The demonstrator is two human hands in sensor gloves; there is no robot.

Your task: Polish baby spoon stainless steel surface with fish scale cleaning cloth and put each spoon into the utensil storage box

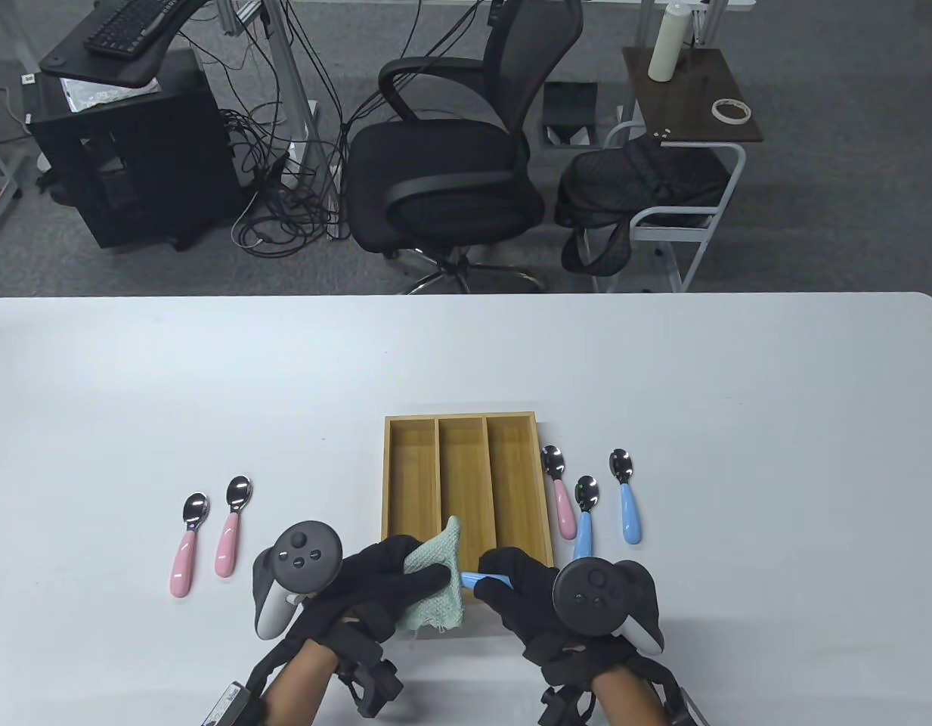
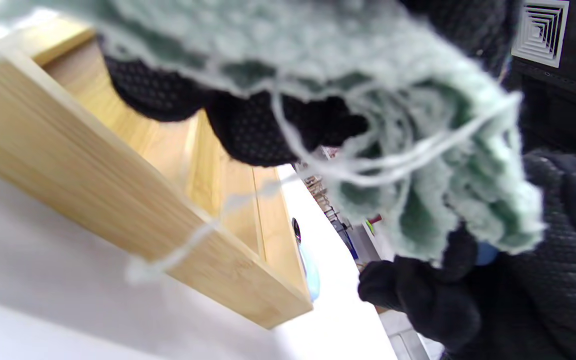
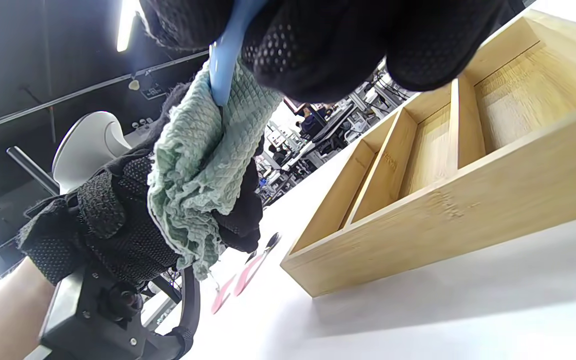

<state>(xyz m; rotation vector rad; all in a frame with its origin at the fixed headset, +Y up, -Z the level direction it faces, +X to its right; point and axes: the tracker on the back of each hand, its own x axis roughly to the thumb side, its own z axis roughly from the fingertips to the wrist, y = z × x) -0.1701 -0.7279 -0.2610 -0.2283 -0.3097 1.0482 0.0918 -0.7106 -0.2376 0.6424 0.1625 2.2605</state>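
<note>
My left hand grips a pale green fish scale cloth wrapped round the bowl end of a blue-handled baby spoon. My right hand holds that spoon by its blue handle; the steel bowl is hidden inside the cloth. Both hands hover over the near edge of the bamboo storage box, whose three compartments show nothing inside. Two pink spoons lie left of the box. A pink spoon and two blue ones lie to its right.
The white table's far edge borders an office chair and a side table on the floor beyond. A loose thread dangles from the cloth over the box's near wall.
</note>
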